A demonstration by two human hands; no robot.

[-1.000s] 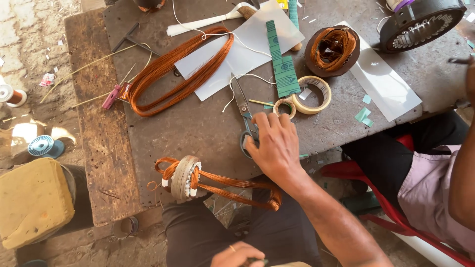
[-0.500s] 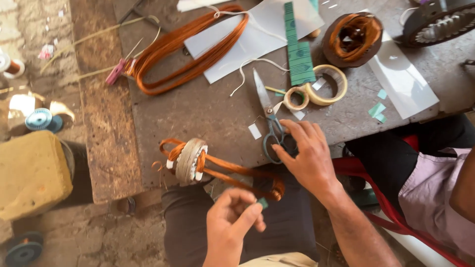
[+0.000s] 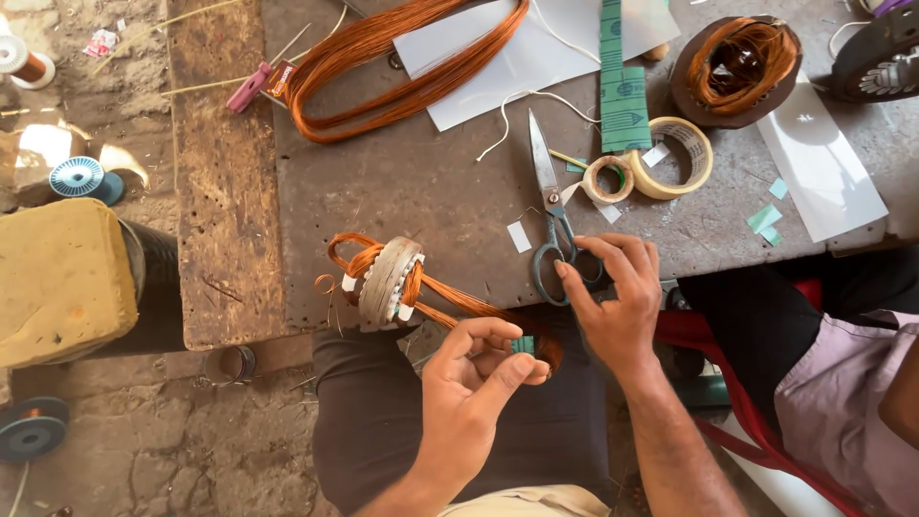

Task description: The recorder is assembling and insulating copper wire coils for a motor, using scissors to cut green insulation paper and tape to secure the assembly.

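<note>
Right hand (image 3: 617,302) grips the scissors (image 3: 553,215) handles at the near table (image 3: 402,191) edge. Left hand (image 3: 474,383) pinches a small green piece (image 3: 524,344), just beside the copper coil (image 3: 412,287) over the lap.

A small red-and-white label (image 3: 279,78) sits on the orange wire coil (image 3: 402,67) at the tabletop's (image 3: 421,201) far left; a crumpled red-and-white wrapper (image 3: 99,42) lies on the floor (image 3: 105,115).
</note>
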